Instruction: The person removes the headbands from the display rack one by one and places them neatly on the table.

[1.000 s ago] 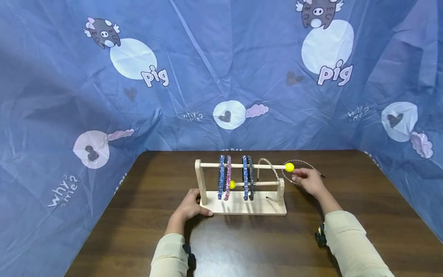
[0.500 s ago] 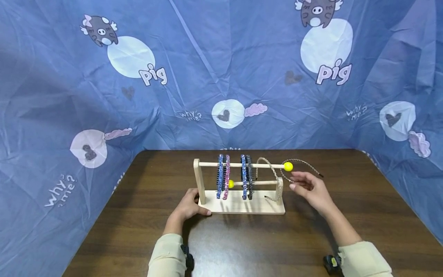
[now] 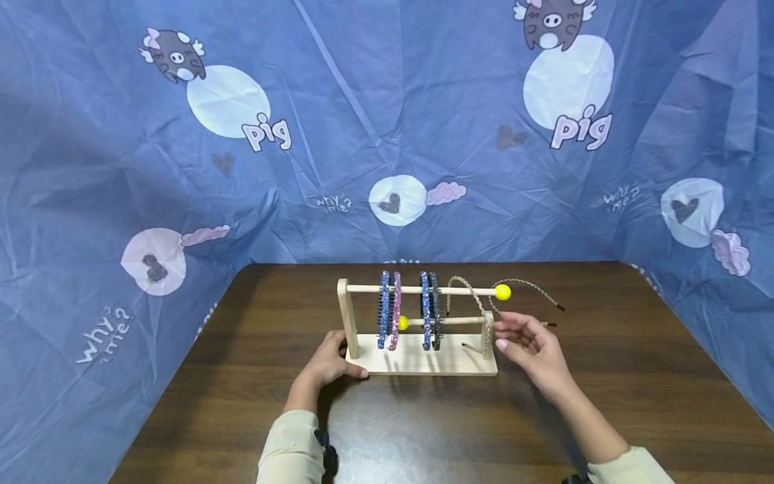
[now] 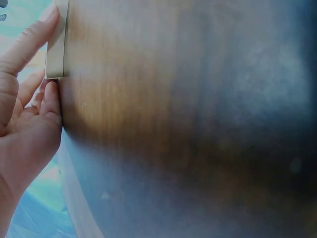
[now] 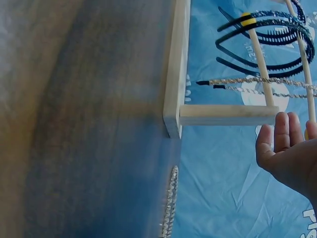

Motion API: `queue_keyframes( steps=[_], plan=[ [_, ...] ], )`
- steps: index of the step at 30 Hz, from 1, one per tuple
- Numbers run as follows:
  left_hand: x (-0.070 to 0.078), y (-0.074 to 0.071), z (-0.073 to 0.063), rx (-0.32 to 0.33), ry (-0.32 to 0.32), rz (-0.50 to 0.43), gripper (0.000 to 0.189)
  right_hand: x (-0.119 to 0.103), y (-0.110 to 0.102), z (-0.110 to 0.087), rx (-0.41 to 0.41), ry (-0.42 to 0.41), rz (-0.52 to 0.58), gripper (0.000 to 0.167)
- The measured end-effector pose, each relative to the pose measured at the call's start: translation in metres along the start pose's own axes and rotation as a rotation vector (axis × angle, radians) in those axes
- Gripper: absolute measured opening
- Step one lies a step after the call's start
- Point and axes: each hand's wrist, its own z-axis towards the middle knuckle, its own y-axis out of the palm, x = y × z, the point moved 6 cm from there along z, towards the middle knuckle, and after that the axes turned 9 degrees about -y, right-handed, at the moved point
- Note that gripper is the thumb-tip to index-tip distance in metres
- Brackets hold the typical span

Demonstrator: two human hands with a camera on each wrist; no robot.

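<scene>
A wooden rack (image 3: 429, 364) with two rods stands on the table. My left hand (image 3: 327, 364) grips the left end of its base, thumb on the front edge and fingers at the end. Near the right upright is my right hand (image 3: 538, 353), fingers loosely bent, holding nothing; whether the fingertips touch the upright I cannot tell. On the upper rod hang a blue glitter headband (image 3: 383, 316), a pink one (image 3: 396, 319), another blue one (image 3: 426, 316) and a dark one (image 3: 436, 312). A braided headband (image 3: 478, 301) hangs at the rods' right part.
Another braided headband (image 3: 532, 284) lies on the table behind my right hand, which partly hides it. Yellow balls cap the upper rod (image 3: 503, 292) and the lower rod (image 3: 403, 323). A blue printed cloth (image 3: 338, 154) surrounds the brown table (image 3: 254, 376).
My right hand has moved down and slightly left, from behind the upper rod's yellow end to beside the right upright. The left hand stays on the base.
</scene>
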Motion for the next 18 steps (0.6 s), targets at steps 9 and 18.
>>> queue_keyframes(
  steps=[9,18],
  plan=[
    [-0.002,-0.001,0.001,0.002,-0.014,-0.008,0.072,0.013,0.012,-0.008,-0.049,0.034,-0.003,0.040],
    [-0.003,0.000,0.001,0.000,-0.024,-0.012,0.073,0.019,0.022,-0.013,-0.063,0.039,0.007,0.035]
  ],
)
